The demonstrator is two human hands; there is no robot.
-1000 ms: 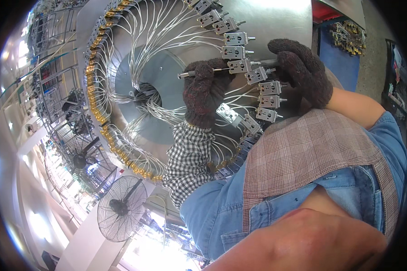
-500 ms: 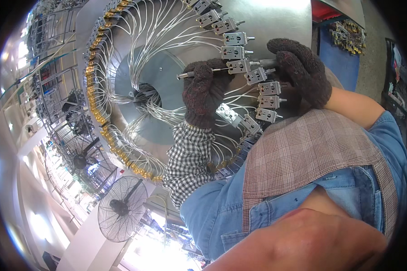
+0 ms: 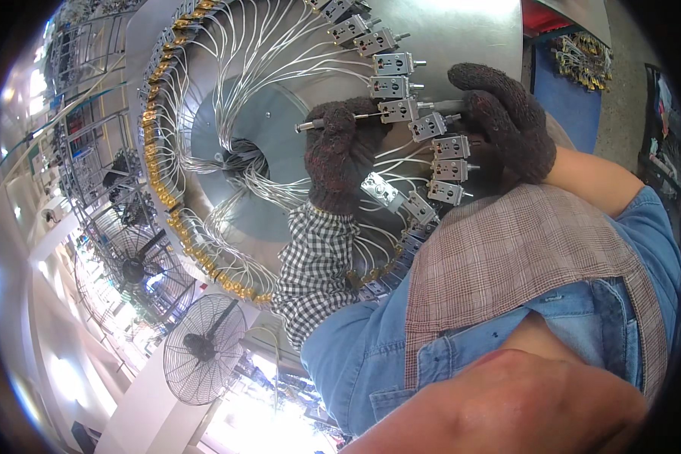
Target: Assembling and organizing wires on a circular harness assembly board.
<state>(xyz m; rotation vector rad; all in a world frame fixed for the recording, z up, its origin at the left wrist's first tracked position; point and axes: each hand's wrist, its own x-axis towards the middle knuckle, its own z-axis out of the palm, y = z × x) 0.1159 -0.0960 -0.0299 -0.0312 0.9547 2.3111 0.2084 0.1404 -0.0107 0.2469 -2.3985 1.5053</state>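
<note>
My left hand [image 3: 339,155], in a dark knitted glove, is closed round a slim screwdriver-like tool [image 3: 310,125]. Its thin shaft points right and reaches a small silver metal box [image 3: 398,111] with cut-out holes. On that box's other side, my right hand [image 3: 511,117], gloved alike, has its fingers folded round a grey rod-shaped tool [image 3: 448,106] in line with the box's stud. Most of the grey tool is hidden in the glove. Similar boxes with studs [image 3: 452,169] line the rim beside my right hand, and white wires [image 3: 272,68] run from them toward the middle.
A round metal turntable [image 3: 280,113] carries the boxes, with brass-coloured fittings [image 3: 153,144] along its left rim. A dark central hole [image 3: 246,160] takes in the wire bundles. One box [image 3: 382,191] lies tilted below my left hand. A fan [image 3: 200,348] stands lower left; brass-ended parts [image 3: 583,60] lie upper right.
Almost nothing differs. My right hand has shifted very slightly, while both hands stay at the same box with the same tools.
</note>
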